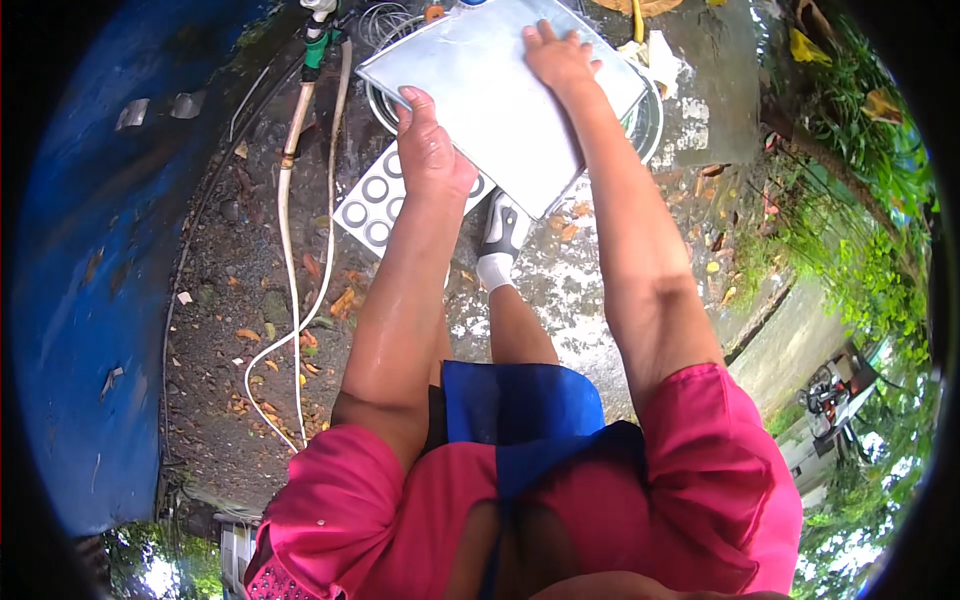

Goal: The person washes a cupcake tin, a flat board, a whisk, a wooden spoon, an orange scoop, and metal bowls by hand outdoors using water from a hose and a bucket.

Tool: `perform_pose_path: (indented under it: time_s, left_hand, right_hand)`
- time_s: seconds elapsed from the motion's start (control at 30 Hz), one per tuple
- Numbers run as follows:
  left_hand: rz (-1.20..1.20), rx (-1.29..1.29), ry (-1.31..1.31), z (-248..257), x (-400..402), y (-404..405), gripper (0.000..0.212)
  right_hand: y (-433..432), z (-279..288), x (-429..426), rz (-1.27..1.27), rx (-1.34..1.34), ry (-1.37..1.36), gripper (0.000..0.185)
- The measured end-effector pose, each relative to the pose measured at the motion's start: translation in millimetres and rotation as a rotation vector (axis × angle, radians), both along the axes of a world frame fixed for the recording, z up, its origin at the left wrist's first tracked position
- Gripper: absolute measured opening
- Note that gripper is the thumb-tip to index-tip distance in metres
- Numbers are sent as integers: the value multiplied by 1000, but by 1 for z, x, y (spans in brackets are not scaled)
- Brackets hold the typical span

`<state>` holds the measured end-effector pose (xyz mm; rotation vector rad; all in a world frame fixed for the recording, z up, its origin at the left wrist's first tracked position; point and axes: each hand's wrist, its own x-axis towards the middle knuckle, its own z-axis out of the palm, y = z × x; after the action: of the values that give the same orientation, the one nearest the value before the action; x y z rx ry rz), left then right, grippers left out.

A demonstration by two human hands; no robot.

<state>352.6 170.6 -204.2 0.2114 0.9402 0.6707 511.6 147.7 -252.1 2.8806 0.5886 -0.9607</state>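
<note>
A flat rectangular metal tray is tilted across a round basin, hiding most of it. My left hand grips the tray's left edge, thumb on the upper face and fingers out of sight beneath. Flat on the upper right of the tray lies my right hand, its fingers spread and pressing on the bright surface. Under my left wrist, a pale muffin pan with several round cups rests on the ground, partly covered by my arm and the tray. Both forearms look wet.
A pale hose with a green connector runs down the left, beside a blue wall. Coiled wire sits behind the basin. White cloth lies at its right. My shoe is just below the tray; plants line the right.
</note>
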Motion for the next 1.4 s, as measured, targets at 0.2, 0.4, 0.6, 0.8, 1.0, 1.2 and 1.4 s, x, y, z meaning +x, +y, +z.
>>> perform_pose_path:
  time_s: [0.2,0.4,0.6,0.8,1.0,1.2,1.4]
  left_hand:
    - [14,-5,44,2,9,-3,56]
    - [-6,46,-6,19,2,1,45]
    - [0,-10,-6,27,8,-1,43]
    - [-32,169,-19,44,-22,8,49]
    - [-62,370,63,68,-42,37,53]
    - [-38,407,139,92,-42,43,53]
    - [56,538,232,68,-58,46,40]
  right_hand:
    - [0,-9,-41,648,403,-163,47]
    - [9,-12,26,344,-262,-123,50]
    - [29,-24,-34,400,698,-1,42]
    - [22,-57,43,144,404,-340,40]
    - [-14,-64,80,32,244,149,47]
    - [10,-71,64,-74,482,247,47]
    - [4,-77,63,-132,426,188,44]
